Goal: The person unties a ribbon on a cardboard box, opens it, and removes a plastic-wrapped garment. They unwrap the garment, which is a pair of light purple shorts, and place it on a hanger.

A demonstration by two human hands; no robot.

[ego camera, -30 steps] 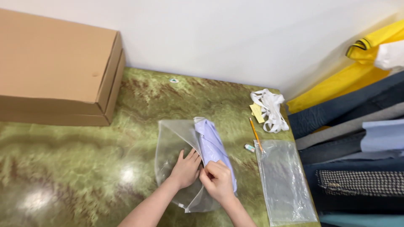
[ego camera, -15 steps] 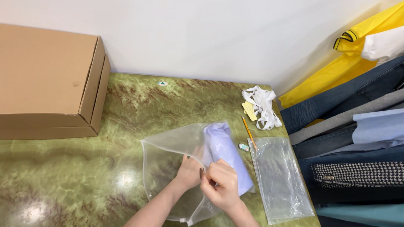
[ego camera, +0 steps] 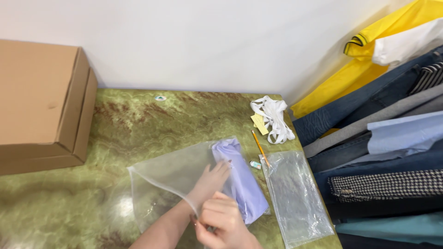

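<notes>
Lilac folded cloth (ego camera: 240,182) lies inside a clear bag (ego camera: 170,177) on the green table (ego camera: 138,124), long axis from 11 to 5 o'clock. Left hand (ego camera: 210,180) presses flat, fingers spread, on it; right hand (ego camera: 221,223), at 6 o'clock, pinches the bag edge.

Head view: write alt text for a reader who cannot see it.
Two bare hands work at a clear plastic bag holding folded lilac cloth on a green marbled table: left hand flat on it, right hand pinching its edge.

Green marbled desk (ego camera: 138,124) with brown veins; brown cardboard box (ego camera: 41,106); lilac folded cloth (ego camera: 242,180) in a clear bag (ego camera: 170,175); orange pencil (ego camera: 259,146); white straps (ego camera: 274,117); yellow shirt (ego camera: 369,60).
</notes>
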